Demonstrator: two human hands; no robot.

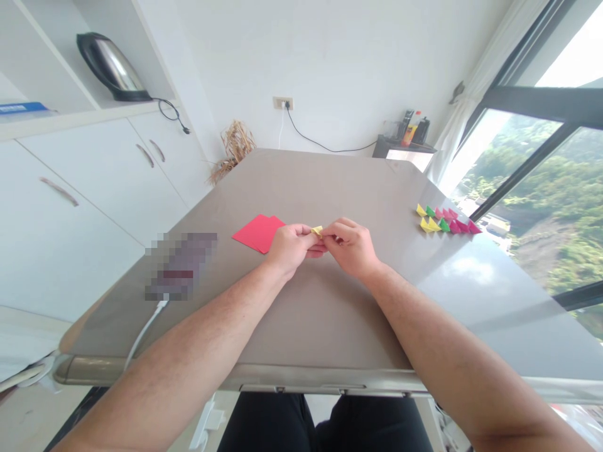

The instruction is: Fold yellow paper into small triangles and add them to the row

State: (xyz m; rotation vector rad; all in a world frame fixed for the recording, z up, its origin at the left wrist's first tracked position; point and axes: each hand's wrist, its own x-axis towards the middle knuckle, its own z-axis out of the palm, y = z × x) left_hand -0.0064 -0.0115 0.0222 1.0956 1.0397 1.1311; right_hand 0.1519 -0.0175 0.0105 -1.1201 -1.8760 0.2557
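My left hand (293,248) and my right hand (351,245) meet over the middle of the grey table (325,314). Both pinch a small folded yellow paper piece (317,231) between their fingertips; only its top corner shows above the fingers. Just left of my left hand lie red paper sheets (257,233), flat on the table. At the right, near the window side, sits a cluster of several small folded paper pieces (446,220) in yellow, green and pink, well apart from my hands.
A blurred-out object (181,265) with a white cable (144,333) lies at the table's left. White cabinets (94,188) stand left, with a kettle (113,68) on the shelf. A dry plant (234,148) is at the far corner, and a window (541,207) is on the right.
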